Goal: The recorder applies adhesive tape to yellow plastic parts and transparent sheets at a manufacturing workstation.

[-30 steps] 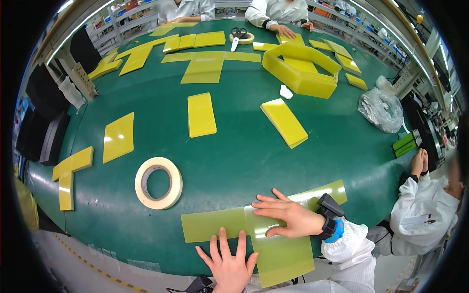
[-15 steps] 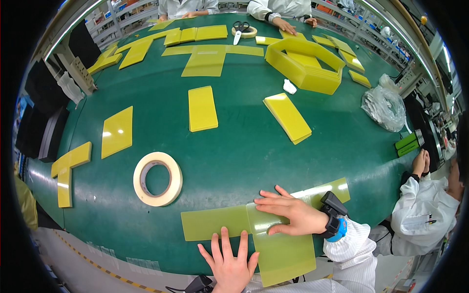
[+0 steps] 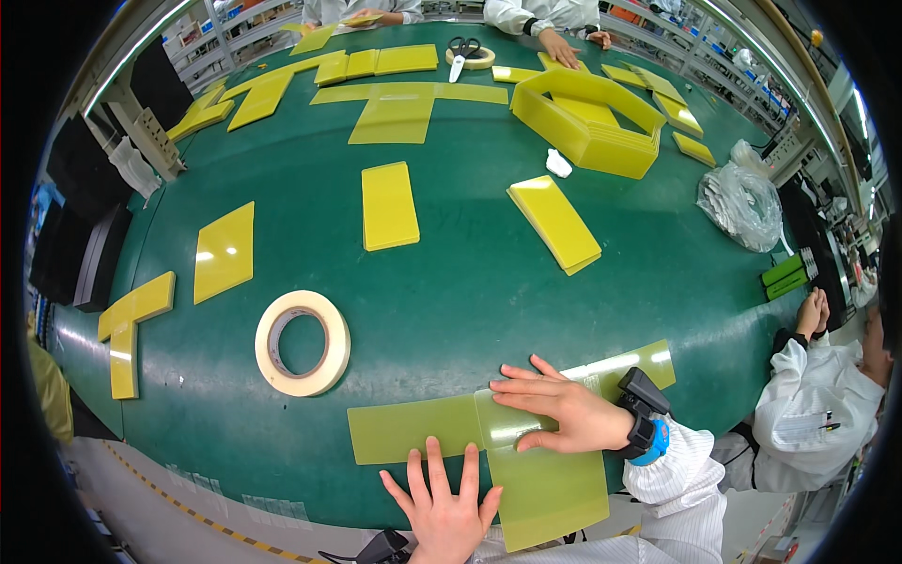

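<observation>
Both hands lie flat with fingers spread, gripping nothing: the right hand (image 3: pixel 562 412) presses the taped joint of the yellow-green sheets (image 3: pixel 413 428), the left hand (image 3: pixel 446 498) at their near edge. A tape roll (image 3: pixel 303 342) lies beyond the left fingertips; open green table (image 3: pixel 451 282) beyond.

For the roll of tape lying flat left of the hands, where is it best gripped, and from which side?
Take the roll of tape by its ring wall from above, one finger in the open core and the thumb outside. It lies flat, core facing up, clear of the yellow-green sheets. The left hand is nearest.
</observation>
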Motion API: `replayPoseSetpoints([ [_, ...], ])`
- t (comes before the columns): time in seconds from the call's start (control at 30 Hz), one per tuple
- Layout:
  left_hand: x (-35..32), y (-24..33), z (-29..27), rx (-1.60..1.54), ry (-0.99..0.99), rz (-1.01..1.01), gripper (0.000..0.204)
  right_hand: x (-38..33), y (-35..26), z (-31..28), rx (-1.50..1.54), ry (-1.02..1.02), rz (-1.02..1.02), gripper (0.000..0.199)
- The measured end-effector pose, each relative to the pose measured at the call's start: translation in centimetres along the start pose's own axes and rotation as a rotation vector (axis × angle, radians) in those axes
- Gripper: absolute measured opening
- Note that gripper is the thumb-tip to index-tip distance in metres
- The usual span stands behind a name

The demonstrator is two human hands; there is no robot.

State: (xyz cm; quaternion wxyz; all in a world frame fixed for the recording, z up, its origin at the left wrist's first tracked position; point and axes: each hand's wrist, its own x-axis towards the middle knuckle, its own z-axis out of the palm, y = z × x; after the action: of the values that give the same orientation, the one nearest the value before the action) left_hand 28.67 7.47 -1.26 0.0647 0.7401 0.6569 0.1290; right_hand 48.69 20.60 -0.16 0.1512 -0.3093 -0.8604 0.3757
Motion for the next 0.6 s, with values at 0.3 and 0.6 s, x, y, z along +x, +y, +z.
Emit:
replayPoseSetpoints([
  [0.3, 0.11, -0.14, 0.14, 0.015, 0.001, 0.007, 0.059, 0.09, 0.10, 0.15, 0.001, -0.006, 0.004, 0.065],
  [0.6, 0.09, -0.05, 0.36, 0.067, 0.016, 0.017, 0.055, 0.21, -0.63, 0.42, -0.141, -0.022, -0.021, 0.059],
])
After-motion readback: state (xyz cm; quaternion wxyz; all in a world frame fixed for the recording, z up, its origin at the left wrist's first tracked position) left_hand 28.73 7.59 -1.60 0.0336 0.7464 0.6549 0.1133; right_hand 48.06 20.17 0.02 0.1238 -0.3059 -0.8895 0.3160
